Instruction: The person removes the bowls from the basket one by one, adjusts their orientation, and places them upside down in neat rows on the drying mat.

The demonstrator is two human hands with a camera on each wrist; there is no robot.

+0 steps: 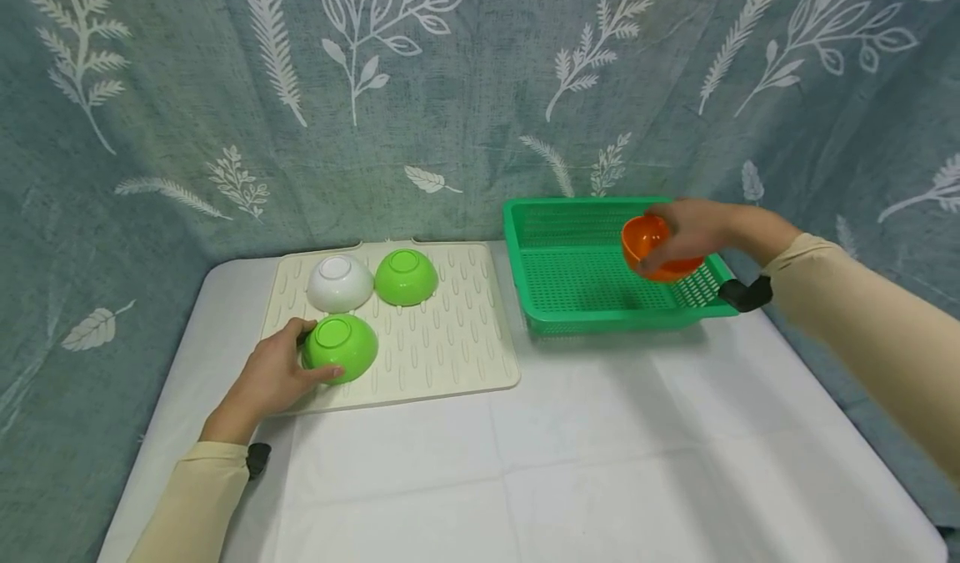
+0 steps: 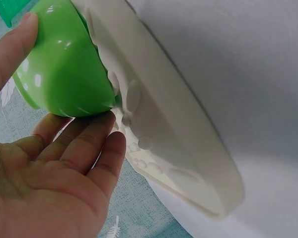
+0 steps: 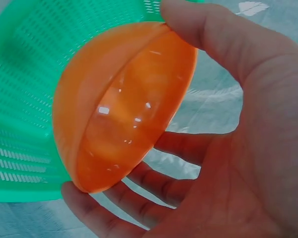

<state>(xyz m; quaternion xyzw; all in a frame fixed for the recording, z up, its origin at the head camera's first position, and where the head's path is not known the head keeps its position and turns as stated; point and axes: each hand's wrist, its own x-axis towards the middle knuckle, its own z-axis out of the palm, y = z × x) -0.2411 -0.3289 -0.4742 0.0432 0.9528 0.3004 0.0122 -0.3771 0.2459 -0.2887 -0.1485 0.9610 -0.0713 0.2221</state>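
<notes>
Right hand (image 1: 686,233) grips orange bowl (image 1: 647,246), tilted, above green basket (image 1: 592,296). Left hand (image 1: 277,371) clasps upturned green bowl (image 1: 341,346) on cream mat (image 1: 465,354), beside white bowl (image 1: 339,284) and second green bowl (image 1: 406,276). No readable writing, though perhaps hidden beneath.

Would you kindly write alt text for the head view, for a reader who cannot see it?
A person's right hand holds an orange bowl over a green basket, while the left hand grips an upturned green bowl on a cream drying mat, beside another green bowl and a white bowl.
</notes>
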